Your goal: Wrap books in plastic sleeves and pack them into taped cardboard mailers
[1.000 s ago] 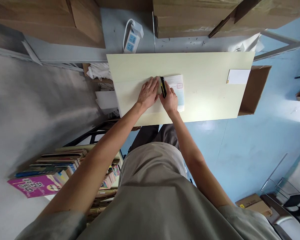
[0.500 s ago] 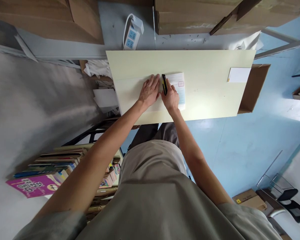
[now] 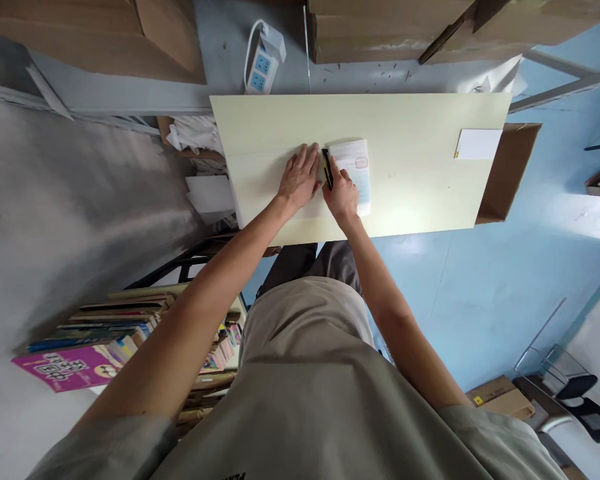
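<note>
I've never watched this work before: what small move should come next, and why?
Perhaps slide the flat left hand slightly away from the slim black-and-yellow cutter-like tool: the right hand grips it over the printed white paper, and the gap between looks narrow.

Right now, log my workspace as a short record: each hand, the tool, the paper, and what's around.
Left hand: palm down, left of the tool
Right hand: gripping the black-and-yellow tool
Tool type: looks like a cutter; tip too small to make out
Printed paper: on the pale tabletop, partly covered by the right hand
Tabletop, right end: flat white item
Beyond far edge: power strip, cardboard boxes
Lower left: purple book
</note>
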{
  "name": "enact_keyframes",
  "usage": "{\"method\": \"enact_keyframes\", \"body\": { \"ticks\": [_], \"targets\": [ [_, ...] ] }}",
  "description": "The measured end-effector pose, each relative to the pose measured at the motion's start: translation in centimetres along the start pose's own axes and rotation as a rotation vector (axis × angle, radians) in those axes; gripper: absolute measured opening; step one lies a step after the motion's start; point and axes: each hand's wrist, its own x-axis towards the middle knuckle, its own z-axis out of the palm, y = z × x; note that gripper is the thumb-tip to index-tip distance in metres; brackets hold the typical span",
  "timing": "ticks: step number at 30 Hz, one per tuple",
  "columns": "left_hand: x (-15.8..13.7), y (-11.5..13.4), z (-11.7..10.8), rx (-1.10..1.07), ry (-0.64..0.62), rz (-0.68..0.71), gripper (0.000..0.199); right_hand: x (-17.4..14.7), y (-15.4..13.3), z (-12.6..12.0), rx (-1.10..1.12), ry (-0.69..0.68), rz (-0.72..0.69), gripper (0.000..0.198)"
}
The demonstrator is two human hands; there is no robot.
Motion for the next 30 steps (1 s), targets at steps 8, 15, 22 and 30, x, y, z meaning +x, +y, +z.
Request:
{"method": "enact_keyframes", "body": {
  "ticks": [8,15,22,30],
  "targets": [
    [0.3,-0.3,0.5,-0.032,0.010,0.001,0.085,-2.1,-0.4,-0.4,-0.009,-0.024,0.017,0.079],
    [0.5,-0.5,1.1,-0.077,0.056,0.001,0.083,-3.7,0.0,0.0,-0.091,-0.046,0.025,0.082],
    [0.5,-0.5,1.1,-0.063,0.038,-0.012,0.086,-5.0,0.6,0.6,-0.103,-0.048,0.026,0.083],
    [0.2,-0.4,1.0,-0.048,0.012,0.001,0.093,-6.8,0.6,0.8,-0.128,-0.077,0.055,0.083]
  ]
}}
